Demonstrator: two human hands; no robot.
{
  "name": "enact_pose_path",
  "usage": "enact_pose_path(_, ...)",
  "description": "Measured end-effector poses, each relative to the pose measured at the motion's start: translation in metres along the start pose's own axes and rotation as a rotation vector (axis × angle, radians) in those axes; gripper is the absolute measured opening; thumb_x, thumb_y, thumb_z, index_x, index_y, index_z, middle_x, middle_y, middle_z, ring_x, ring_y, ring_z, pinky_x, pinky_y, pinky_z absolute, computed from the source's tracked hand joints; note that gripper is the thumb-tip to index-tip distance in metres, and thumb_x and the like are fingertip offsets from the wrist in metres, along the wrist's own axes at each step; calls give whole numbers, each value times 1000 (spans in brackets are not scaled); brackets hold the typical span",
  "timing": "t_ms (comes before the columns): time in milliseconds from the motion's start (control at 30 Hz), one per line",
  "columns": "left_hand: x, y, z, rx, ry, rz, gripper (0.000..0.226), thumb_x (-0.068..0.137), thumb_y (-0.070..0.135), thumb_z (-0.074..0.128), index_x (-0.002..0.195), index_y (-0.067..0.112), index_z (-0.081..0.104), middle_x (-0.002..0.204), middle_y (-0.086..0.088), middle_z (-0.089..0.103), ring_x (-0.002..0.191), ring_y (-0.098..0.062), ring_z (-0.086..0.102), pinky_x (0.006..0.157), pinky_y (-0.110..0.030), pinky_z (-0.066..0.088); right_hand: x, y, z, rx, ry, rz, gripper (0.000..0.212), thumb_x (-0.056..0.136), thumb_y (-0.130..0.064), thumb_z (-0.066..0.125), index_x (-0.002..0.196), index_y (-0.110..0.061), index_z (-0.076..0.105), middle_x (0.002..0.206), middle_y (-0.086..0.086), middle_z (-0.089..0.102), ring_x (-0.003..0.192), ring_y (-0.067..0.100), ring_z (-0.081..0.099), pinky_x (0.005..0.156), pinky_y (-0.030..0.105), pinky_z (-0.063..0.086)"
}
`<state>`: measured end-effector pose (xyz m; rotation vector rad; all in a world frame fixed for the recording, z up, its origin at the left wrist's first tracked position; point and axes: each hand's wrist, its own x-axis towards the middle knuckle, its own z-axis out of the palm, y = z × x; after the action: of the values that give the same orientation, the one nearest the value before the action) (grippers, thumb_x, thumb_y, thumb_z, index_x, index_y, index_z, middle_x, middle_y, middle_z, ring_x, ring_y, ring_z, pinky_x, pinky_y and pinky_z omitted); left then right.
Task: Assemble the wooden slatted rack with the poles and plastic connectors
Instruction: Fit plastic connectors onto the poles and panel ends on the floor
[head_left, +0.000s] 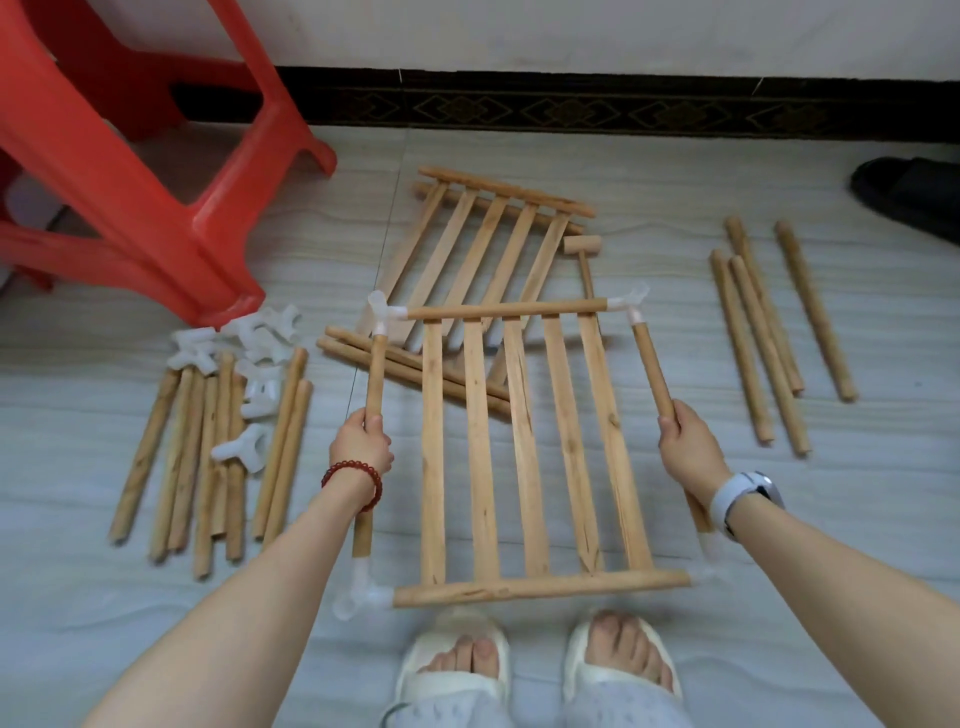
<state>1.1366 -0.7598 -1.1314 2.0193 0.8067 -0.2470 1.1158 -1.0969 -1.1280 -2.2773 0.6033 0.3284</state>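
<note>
I hold a wooden slatted rack panel above the floor. White plastic connectors sit at its corners and join it to two side poles. My left hand grips the left side pole at its middle. My right hand grips the right side pole the same way. A second slatted panel lies flat on the floor behind. Loose poles and spare connectors lie in a heap at the left. Several more poles lie at the right.
A red plastic stool stands at the back left. A small wooden mallet lies by the second panel. A dark slipper lies at the far right by the wall. My feet in white slippers are below the panel.
</note>
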Motion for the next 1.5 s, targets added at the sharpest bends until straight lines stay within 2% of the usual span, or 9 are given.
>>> enact_pose_path(133,10,-8,-7,149,-76,-91,19,98,17,34,93,11,52,85,-13,59,80,-31,59,79,-41,53,7,-6,10,-38,-88,69,19,95,-1,34,110,-3,46,85,15,48,71,27,46,58,31,34)
enact_pose_path(333,12,-9,-6,241,-43,0,24,96,14,37,82,8,56,73,-8,54,74,-29,52,52,-27,37,13,-11,19,-111,-30,46,32,92,5,32,123,1,43,104,30,47,75,35,47,60,32,37)
enact_pose_path(467,-3,-29,-20,393,232,28,31,90,13,47,119,10,57,126,-16,47,120,-32,41,97,-41,32,1,-16,20,-263,36,58,41,91,-1,36,132,-3,36,119,28,41,98,42,46,84,47,41)
enact_pose_path(633,1,-60,-58,573,327,-120,54,87,13,51,138,10,34,148,-15,25,133,-31,23,105,-46,20,-12,-31,36,-472,145,-167,59,84,1,48,141,-2,34,135,27,38,119,43,40,99,50,30)
enact_pose_path(867,18,-81,-65,793,112,-147,49,90,16,51,133,1,32,138,-20,34,127,-34,33,102,-42,30,-19,-53,59,-660,6,-362,59,85,-7,47,142,-10,32,145,16,32,135,31,27,112,48,17)
enact_pose_path(1033,8,-84,-52,573,104,-67,40,90,13,49,125,-3,35,127,-23,42,101,-41,52,72,-40,38,-31,-58,65,-646,-47,-400,54,89,-9,44,142,-13,31,143,11,34,134,27,28,113,45,17)
enact_pose_path(1200,-16,-66,-52,361,246,193,36,87,15,55,117,1,41,106,-18,56,80,-36,55,62,-34,36,-53,-80,62,-97,-209,-447,36,95,-16,48,130,-10,48,113,4,55,107,17,52,92,25,39)
enact_pose_path(1333,-40,-29,-27,435,-67,559,37,79,18,64,113,11,51,94,-8,63,85,-34,60,63,-30,35,-77,-109,62,352,-462,-332,25,90,-30,58,115,-27,52,87,-7,57,72,1,55,65,14,43)
enact_pose_path(1500,-82,0,37,502,-359,792,48,79,52,60,111,19,47,97,2,58,87,-20,58,65,-31,38,-82,-91,28,537,-290,-191,30,93,-25,54,66,-11,57,43,-2,50,38,8,44,42,18,36)
